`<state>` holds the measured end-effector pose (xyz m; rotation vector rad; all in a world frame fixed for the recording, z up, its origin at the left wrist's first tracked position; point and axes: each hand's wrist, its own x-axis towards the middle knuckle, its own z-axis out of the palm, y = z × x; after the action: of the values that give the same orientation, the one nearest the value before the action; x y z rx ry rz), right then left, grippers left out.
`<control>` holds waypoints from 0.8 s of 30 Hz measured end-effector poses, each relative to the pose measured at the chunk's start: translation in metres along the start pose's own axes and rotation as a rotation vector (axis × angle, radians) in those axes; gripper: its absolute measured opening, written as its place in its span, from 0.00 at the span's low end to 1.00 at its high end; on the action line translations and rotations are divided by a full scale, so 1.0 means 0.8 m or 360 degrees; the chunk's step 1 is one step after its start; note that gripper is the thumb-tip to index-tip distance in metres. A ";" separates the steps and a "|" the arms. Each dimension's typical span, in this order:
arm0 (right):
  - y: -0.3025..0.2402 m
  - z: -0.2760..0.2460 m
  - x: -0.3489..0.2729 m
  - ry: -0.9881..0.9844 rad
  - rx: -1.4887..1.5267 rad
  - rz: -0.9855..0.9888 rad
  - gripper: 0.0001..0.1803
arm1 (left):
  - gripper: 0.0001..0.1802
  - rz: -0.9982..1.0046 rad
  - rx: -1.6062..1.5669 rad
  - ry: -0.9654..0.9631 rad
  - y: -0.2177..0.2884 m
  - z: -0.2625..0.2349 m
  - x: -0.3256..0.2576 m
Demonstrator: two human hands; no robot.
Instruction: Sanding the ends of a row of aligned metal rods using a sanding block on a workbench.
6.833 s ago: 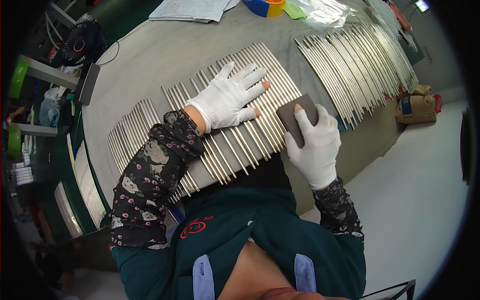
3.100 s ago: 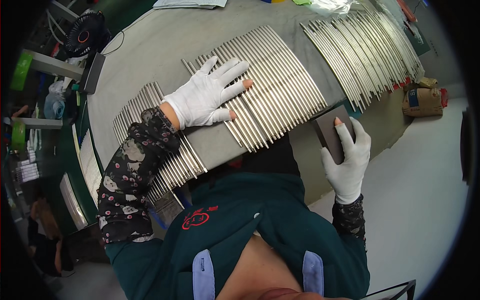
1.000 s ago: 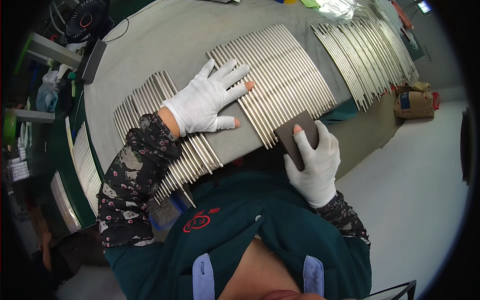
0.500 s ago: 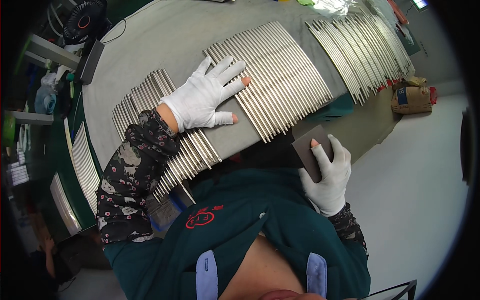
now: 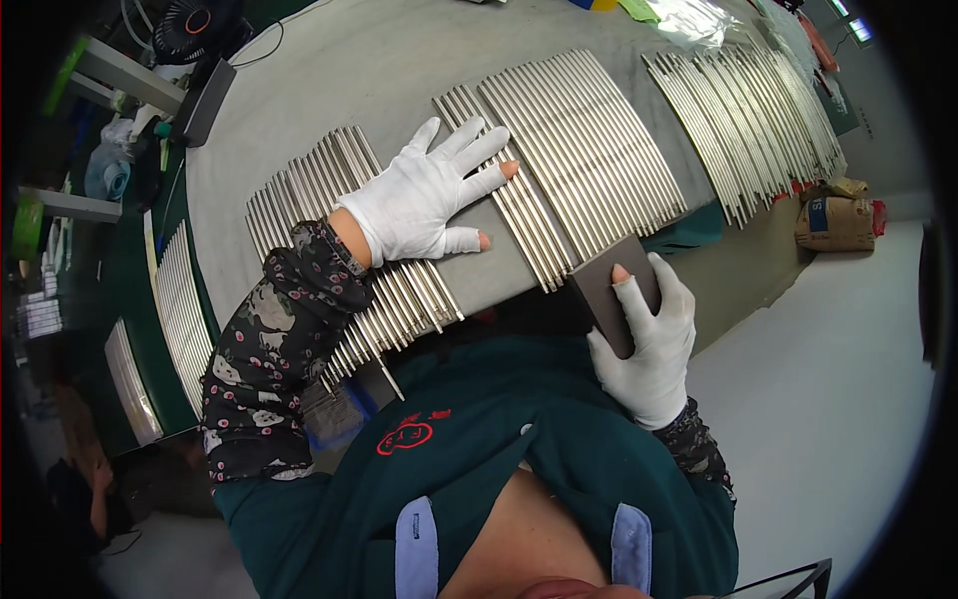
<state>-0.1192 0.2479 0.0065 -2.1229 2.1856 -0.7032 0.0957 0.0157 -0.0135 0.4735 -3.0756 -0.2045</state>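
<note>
My left hand [image 5: 424, 195], in a white glove with bare thumb and index fingertips, lies spread with its fingers on a narrow group of metal rods [image 5: 529, 228]. A slim gap parts these rods from the wider row of shiny rods [image 5: 589, 140] to their right. Under my left wrist lies another row of rods [image 5: 414, 295], partly hidden by the hand and forearm. My right hand [image 5: 654, 349], gloved the same way, is closed round a flat dark grey block [image 5: 617, 290]. The block's upper edge is at the near ends of the wider row; whether it touches them I cannot tell.
A further bundle of rods [image 5: 753, 130] lies on the right part of the grey table [image 5: 329, 70]. Beyond it sits clear plastic wrap [image 5: 697, 22]. A black fan [image 5: 200, 28] stands at the far left. A brown sack [image 5: 836, 222] is at the right.
A few rods under my left fingers now stand apart from the wider row. My right hand has brought the grey block closer to the rods' near ends. The whole view has shifted slightly.
</note>
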 end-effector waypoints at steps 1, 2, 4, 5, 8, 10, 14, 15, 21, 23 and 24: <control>-0.001 0.001 0.001 0.0013 0.0012 -0.0013 0.41 | 0.46 -0.0004 -0.0005 0.0008 0.000 0.000 0.000; -0.003 0.001 0.003 0.0012 0.0014 -0.0014 0.41 | 0.46 -0.0006 -0.0005 0.0007 0.000 -0.001 0.000; -0.007 -0.001 0.005 0.0045 0.0000 -0.0004 0.40 | 0.46 -0.0017 0.0013 -0.0021 0.002 -0.003 -0.001; -0.008 0.000 0.006 0.0042 0.0002 -0.0003 0.40 | 0.46 -0.0018 0.0011 -0.0024 0.002 -0.002 -0.002; -0.013 0.000 0.007 0.0022 -0.0035 -0.0015 0.40 | 0.46 0.0001 0.0016 0.0007 0.000 -0.001 0.000; -0.016 0.000 0.008 -0.0061 -0.0072 -0.0054 0.40 | 0.47 -0.0026 0.0042 -0.0041 0.001 -0.003 -0.004; -0.018 0.004 0.010 -0.0044 -0.0087 -0.0064 0.39 | 0.47 -0.0030 0.0024 -0.0016 0.001 -0.001 -0.010; -0.019 0.005 0.011 -0.0046 -0.0087 -0.0064 0.39 | 0.48 -0.0027 0.0028 -0.0021 0.000 -0.001 -0.009; -0.032 0.016 0.032 -0.0104 -0.0192 -0.0106 0.36 | 0.48 -0.0027 0.0020 -0.0024 0.002 -0.004 -0.008; -0.040 0.026 0.062 -0.0068 -0.0245 -0.0127 0.33 | 0.48 -0.0028 0.0004 -0.0037 0.004 -0.007 -0.008; -0.042 0.033 0.074 -0.0041 -0.0287 -0.0170 0.32 | 0.48 -0.0034 0.0002 -0.0044 0.003 -0.006 -0.008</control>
<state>-0.0835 0.1839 0.0112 -2.3344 2.2139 -0.4963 0.1011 0.0193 -0.0081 0.5081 -3.0987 -0.2114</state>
